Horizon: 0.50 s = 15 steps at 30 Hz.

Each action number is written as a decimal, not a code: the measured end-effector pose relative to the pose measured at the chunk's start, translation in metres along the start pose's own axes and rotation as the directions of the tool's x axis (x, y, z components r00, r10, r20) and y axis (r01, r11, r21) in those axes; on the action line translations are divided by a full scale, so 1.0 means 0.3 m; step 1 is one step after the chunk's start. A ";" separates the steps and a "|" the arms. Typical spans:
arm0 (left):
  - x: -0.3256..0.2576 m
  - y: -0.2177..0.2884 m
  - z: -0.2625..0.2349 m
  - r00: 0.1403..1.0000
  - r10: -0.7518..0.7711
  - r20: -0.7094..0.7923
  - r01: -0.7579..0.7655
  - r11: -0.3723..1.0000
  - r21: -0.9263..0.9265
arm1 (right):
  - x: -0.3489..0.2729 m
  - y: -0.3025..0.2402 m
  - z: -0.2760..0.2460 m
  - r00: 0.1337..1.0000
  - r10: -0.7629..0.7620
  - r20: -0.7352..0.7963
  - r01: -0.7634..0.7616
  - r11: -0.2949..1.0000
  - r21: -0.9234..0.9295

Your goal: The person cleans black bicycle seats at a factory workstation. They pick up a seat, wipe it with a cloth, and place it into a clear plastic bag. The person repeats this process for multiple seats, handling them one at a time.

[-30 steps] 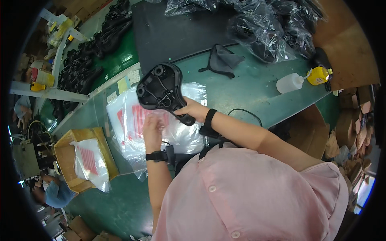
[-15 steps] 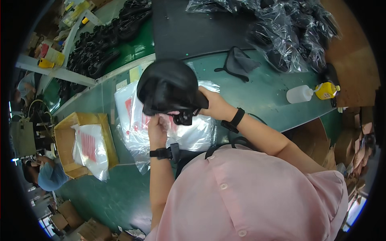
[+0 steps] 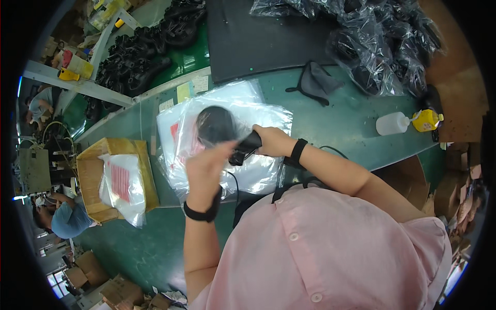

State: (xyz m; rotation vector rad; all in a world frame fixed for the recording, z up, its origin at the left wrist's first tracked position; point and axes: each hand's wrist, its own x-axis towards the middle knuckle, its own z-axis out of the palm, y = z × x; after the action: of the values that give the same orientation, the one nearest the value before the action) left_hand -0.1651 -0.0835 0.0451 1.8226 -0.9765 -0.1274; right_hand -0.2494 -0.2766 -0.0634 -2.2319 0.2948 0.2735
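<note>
We've a smooth black pear-shaped saddle (image 3: pixel 216 124) over flat clear plastic bags (image 3: pixel 268 116) w/ red print on the green tabletop (image 3: pixel 351 119), wide end behind see-thru film. Our R hand (image 3: pixel 274 140) has fingers round its narrow end; our L hand (image 3: pixel 206 168) is blurred nearby, can't tell its fingers' grip. Left: open yellowish cardboard box (image 3: pixel 149 175).

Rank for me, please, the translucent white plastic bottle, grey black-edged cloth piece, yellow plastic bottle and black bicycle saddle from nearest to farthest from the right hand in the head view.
1. Black bicycle saddle: gripped by the right hand.
2. Grey cloth piece: ahead, slightly right.
3. White bottle: off to the right.
4. Yellow bottle: right, just past the white one.
</note>
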 end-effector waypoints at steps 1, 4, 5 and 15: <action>-0.005 0.033 -0.015 0.992 -0.012 0.128 -0.006 0.990 0.138 | 0.010 0.014 -0.002 0.999 0.046 0.009 -0.046 0.991 0.128; -0.074 -0.041 -0.033 0.983 -0.071 0.168 0.031 0.973 0.230 | -0.036 0.010 -0.037 0.971 0.171 0.167 -0.238 0.636 0.734; -0.110 -0.096 -0.020 0.977 -0.099 0.189 0.055 0.972 0.227 | -0.054 0.010 -0.042 0.970 0.170 0.175 -0.240 0.529 0.814; 0.071 0.248 0.365 0.790 0.419 0.448 -0.385 0.907 -0.171 | -0.059 0.114 -0.154 0.889 0.254 -0.380 0.041 0.784 0.620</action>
State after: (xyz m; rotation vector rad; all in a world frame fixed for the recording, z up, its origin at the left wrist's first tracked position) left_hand -0.2467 -0.1889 0.0610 1.4988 -1.6714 -0.3539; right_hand -0.2722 -0.3314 -0.0544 -1.5908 0.6644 -0.2652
